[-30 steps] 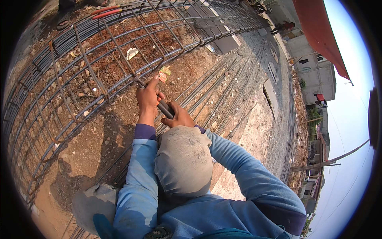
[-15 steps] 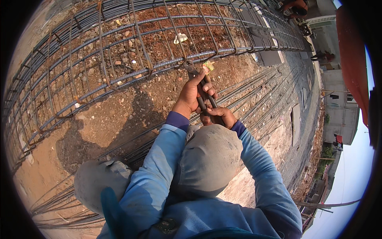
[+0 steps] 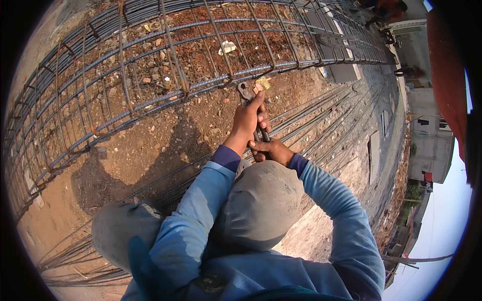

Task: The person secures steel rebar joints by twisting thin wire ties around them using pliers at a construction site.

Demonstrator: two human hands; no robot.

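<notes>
Head view: a pair of pincers (image 3: 249, 103) is gripped by both hands close together, the left hand (image 3: 247, 122) wrapped high on the handles, the right hand (image 3: 269, 150) closed on their lower ends. The pincer head, pressed against the steel bar cage (image 3: 150, 65) half a second ago, is now drawn slightly back from the cage's lower long bar, so the twist there seems finished. Loose steel bars (image 3: 321, 120) lie on the dirt (image 3: 150, 145) beside the knees.

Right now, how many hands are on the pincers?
2. The left hand grips the pincers high up, just behind the head. The right hand holds the handle ends, above the raised knee. No other hand shows near the rebar cage.
</notes>
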